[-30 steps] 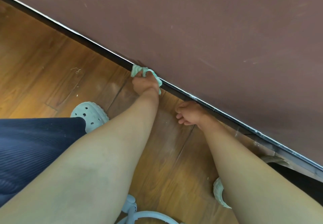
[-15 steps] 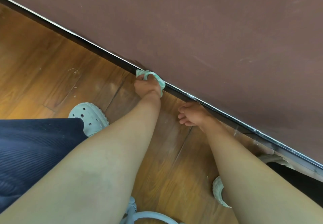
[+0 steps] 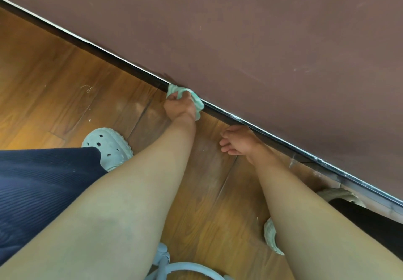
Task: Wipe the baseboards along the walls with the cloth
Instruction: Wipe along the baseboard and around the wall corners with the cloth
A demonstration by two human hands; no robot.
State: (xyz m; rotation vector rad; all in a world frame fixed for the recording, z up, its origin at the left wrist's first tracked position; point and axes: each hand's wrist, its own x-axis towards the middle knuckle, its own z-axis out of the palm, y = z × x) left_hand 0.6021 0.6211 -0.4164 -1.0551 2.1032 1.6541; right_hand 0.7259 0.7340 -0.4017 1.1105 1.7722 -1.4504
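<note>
While left hand [image 3: 180,107] grips crumpled mint cloth [image 3: 197,101], cloth touches glossy baseboard [image 3: 109,57].

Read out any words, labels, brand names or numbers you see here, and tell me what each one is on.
There is no readable text in this view.
The wall, baseboard and wooden floor are unmarked.
The green cloth gripped by the left hand shows no label.
The pale clog shows only holes, no brand.
</note>
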